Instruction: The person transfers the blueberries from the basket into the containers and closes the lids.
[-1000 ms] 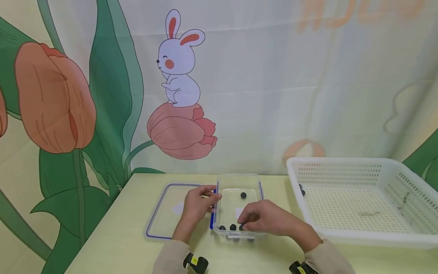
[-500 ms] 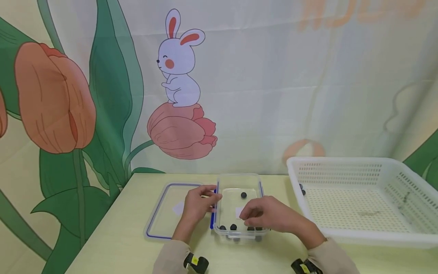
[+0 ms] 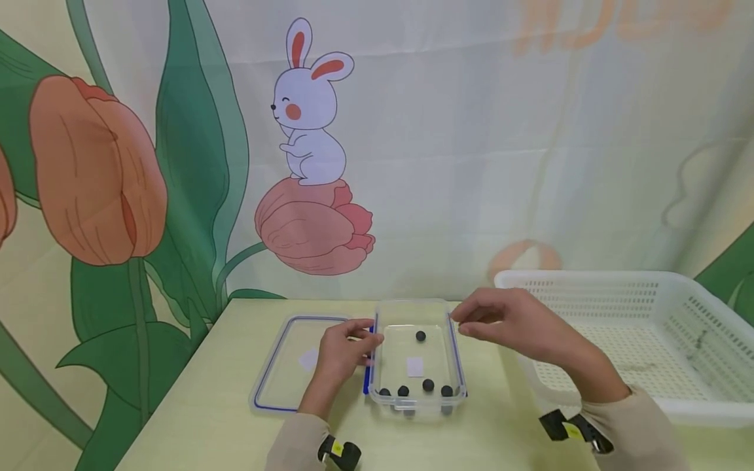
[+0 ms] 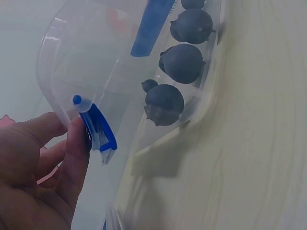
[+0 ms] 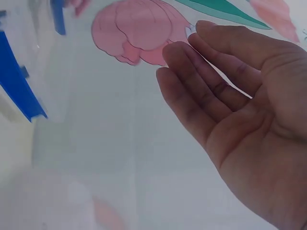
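Note:
A clear plastic food container (image 3: 391, 350) with blue side latches stands uncovered on the table. Inside lie several small dark balls, one ball (image 3: 421, 335) toward the back and the others near the front wall; through the plastic, a ball (image 4: 183, 63) shows small nubs. My left hand (image 3: 346, 347) pinches the container's left rim, thumb over the edge and fingers outside, beside a blue latch (image 4: 98, 127). Just beyond the right rim hovers my right hand (image 3: 518, 324), fingers loosely bent and nothing between them; the right wrist view shows its palm (image 5: 259, 129) bare.
Left of the container lies its clear lid (image 3: 273, 366) with a blue seal. A white perforated basket (image 3: 624, 366) stands on the right, partly behind my right forearm. A printed curtain (image 3: 412, 163) hangs behind the table (image 3: 194, 399).
My right hand has lifted out of the container's front and moved up and right past its rim. More balls show at the front right, one shifted slightly. My left hand has stayed put.

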Motion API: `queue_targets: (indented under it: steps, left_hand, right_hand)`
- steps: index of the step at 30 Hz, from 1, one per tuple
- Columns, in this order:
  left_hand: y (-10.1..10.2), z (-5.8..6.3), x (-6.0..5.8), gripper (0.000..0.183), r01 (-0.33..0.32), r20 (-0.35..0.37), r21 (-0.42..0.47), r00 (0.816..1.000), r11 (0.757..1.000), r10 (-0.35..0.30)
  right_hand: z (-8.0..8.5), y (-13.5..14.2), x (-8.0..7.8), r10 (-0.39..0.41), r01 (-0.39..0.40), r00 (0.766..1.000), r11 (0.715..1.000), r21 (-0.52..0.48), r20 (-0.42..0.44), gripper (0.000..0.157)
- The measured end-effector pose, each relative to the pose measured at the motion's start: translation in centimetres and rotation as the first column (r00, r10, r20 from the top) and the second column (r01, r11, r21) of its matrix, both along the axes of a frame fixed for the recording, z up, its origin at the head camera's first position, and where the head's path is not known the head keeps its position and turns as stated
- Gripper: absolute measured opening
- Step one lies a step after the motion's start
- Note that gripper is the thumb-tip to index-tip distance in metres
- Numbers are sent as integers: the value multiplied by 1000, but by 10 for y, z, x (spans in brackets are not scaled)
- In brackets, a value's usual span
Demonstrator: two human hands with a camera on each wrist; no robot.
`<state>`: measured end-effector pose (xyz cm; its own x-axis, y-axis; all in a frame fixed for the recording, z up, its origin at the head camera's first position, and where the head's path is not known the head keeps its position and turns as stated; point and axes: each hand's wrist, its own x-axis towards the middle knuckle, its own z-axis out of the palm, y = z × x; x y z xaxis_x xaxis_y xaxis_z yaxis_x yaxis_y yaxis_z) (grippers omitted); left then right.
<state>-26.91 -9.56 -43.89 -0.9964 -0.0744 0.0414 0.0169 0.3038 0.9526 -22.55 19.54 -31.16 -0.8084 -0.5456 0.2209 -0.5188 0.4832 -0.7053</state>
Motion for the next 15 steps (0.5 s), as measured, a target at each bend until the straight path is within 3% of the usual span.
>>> queue_targets:
  steps: [7,12,15]
  left_hand:
    - [0,1,1,39,-5,-1,-4,1000,1000,5]
    - [0,1,1,39,-4,-10,0,1000,1000,4]
    - [0,0,2,40,-2,-26,-6,1000,1000,2]
  right_hand:
    - [30,28,-11,-51,54,997,997,53,-52,17]
    - [35,51,-27,-66,74,994,993,90,-90,17]
    - [33,64,-37,-107,114,992,987,115,-63,19]
